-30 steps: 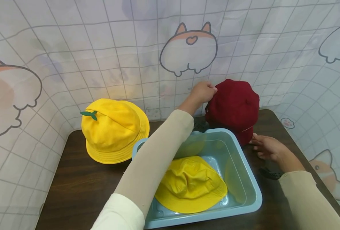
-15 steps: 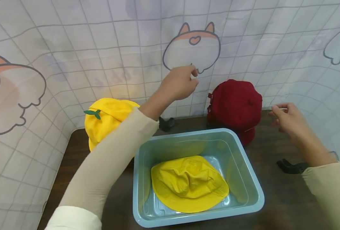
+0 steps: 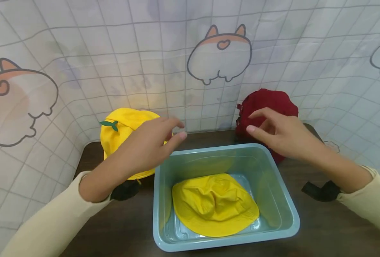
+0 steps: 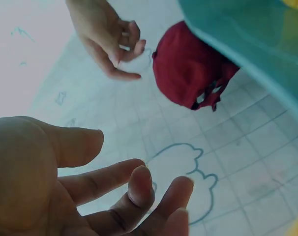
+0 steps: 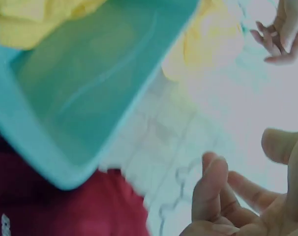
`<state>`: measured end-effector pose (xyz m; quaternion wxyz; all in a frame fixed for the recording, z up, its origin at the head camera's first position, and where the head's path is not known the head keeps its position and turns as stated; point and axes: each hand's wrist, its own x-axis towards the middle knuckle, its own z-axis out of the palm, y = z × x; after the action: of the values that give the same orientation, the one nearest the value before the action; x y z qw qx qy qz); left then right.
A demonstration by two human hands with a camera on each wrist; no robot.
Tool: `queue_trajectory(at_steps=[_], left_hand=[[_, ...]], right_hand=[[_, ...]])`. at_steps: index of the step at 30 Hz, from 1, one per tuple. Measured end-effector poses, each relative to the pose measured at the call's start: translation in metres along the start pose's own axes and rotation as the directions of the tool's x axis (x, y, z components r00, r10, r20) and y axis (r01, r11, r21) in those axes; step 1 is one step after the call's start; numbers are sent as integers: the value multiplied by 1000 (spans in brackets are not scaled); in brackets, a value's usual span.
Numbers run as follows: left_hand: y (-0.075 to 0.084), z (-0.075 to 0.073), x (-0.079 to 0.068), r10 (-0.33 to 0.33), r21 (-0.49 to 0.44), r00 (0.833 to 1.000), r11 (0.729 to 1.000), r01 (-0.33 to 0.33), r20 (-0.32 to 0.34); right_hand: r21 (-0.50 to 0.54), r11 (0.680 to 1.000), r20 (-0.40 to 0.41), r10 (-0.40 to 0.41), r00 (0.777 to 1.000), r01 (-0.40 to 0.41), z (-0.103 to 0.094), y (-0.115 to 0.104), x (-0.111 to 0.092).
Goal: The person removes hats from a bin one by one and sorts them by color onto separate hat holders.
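Observation:
Both hands hover in the air, fingers loosely bent, holding nothing. My left hand (image 3: 145, 144) overlaps the yellow bucket hat (image 3: 119, 141) with a green sprout on top, near the basin's back left corner. On the other side my right hand (image 3: 283, 134) is in front of the dark red cap (image 3: 267, 100) and partly hides it. Between them stands a light blue plastic basin (image 3: 225, 244), in which a second yellow hat (image 3: 214, 205) lies flattened, brim toward me. The left wrist view shows the red cap (image 4: 188, 69) with its back strap.
The dark wooden table (image 3: 113, 225) carries the basin and hats. A white tile-patterned sheet (image 3: 164, 53) with corgi drawings hangs behind and at the sides. Black bands (image 3: 321, 191) sit at the wrists.
My left hand has let go of the red cap and moved left and down. The right hand has left the cap's brim, swung right, then come back left over the cap.

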<state>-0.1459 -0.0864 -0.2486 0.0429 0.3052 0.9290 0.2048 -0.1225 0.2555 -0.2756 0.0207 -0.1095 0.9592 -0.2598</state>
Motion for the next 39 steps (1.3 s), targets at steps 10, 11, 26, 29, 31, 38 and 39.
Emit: queue_trajectory(at_steps=[10, 11, 26, 29, 31, 38, 39], left_hand=[[-43, 43, -87, -165, -187, 983, 971, 147, -81], [-46, 48, -94, -186, -207, 980, 964, 167, -76], [-63, 120, -124, -298, -554, 954, 788, 267, 36], [-61, 131, -120, -306, -584, 952, 769, 261, 23], [-60, 136, -118, -326, -591, 945, 759, 272, 17], [-64, 144, -113, -357, -568, 934, 769, 292, -2], [-65, 145, -112, -354, -567, 935, 771, 290, -4]], right_hand=[[-87, 977, 305, -161, 939, 196, 56, -45, 3], [-101, 974, 331, -159, 930, 202, 61, -47, 3], [-233, 928, 537, -126, 834, 291, 121, -63, 4], [-229, 923, 540, -143, 829, 309, 127, -64, 4], [-221, 922, 541, -155, 826, 318, 131, -64, 4], [-215, 917, 523, -182, 833, 335, 141, -62, 6], [-217, 916, 515, -187, 837, 339, 142, -62, 6]])
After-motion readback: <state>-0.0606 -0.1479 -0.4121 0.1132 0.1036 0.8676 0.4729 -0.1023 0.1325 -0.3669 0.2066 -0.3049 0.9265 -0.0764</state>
